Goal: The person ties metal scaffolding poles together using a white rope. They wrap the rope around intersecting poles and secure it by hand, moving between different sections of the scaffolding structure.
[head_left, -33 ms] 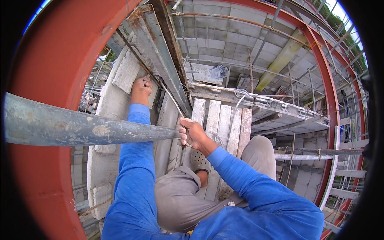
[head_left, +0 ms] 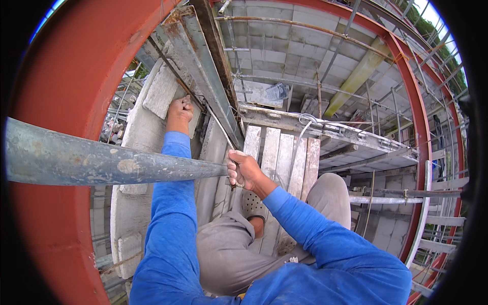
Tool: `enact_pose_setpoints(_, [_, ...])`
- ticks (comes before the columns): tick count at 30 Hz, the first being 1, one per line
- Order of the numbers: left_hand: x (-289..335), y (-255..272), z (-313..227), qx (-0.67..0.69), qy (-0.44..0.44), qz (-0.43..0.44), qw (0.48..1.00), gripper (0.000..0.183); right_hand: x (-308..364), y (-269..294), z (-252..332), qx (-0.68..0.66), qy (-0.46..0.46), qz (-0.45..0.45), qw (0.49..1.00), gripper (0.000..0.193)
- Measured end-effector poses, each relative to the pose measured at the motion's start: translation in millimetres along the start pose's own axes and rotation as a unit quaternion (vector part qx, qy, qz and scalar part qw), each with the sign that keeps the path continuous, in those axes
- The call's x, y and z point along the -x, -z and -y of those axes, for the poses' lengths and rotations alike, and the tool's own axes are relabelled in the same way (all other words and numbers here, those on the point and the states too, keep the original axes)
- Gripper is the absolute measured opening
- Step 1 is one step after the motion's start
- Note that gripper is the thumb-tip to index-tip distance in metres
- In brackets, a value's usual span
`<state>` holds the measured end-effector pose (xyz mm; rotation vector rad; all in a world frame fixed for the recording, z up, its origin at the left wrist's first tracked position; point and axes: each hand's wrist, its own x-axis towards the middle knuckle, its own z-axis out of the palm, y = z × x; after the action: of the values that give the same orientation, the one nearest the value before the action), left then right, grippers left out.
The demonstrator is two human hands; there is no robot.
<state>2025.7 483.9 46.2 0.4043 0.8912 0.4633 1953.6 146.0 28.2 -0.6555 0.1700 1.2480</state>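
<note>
My left hand [head_left: 180,111] reaches far forward past the grey pipe, its fingers closed in a fist beside a dark thin bar [head_left: 170,68] and a grey metal beam [head_left: 201,66]. What those fingers hold, if anything, is hidden. Lower and to the right, my right hand [head_left: 245,172] is wrapped round a thin pale rod or cord [head_left: 217,123]. That line runs taut and slanting from near my left fist down to my right fingers. A thick grey pipe [head_left: 117,160] crosses over my left forearm, and its far end comes up to my right hand.
Wooden planks [head_left: 269,152] lie under my feet, with a perforated clog [head_left: 252,203] on them. A large red steel beam [head_left: 61,203] stands close on the left. Beyond the planks are a block wall [head_left: 274,40], a yellowish post [head_left: 356,76], a looped cable [head_left: 307,119] and scaffold poles.
</note>
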Motion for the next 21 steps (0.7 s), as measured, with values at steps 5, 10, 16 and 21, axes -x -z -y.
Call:
enact_pose_setpoints(5, [-2,5,-1,-0.008,-0.005,0.004,1.0,0.046,4,-14,1,-0.021,-0.011,-0.007,1.0,0.025])
enact_pose_setpoints(10, [3,2,2,-0.017,0.0,0.014,1.0,0.046,1,0,10,-0.037,-0.018,0.024,0.999,0.024])
enact_pose_setpoints(16, [5,1,8,-0.085,-0.028,0.006,0.996,0.045,15,6,15,-0.026,-0.037,0.043,0.998,0.028])
enact_pose_setpoints(21, [1,5,31,-0.149,-0.091,-0.044,0.984,0.009,17,7,27,0.005,-0.07,0.053,0.996,0.028])
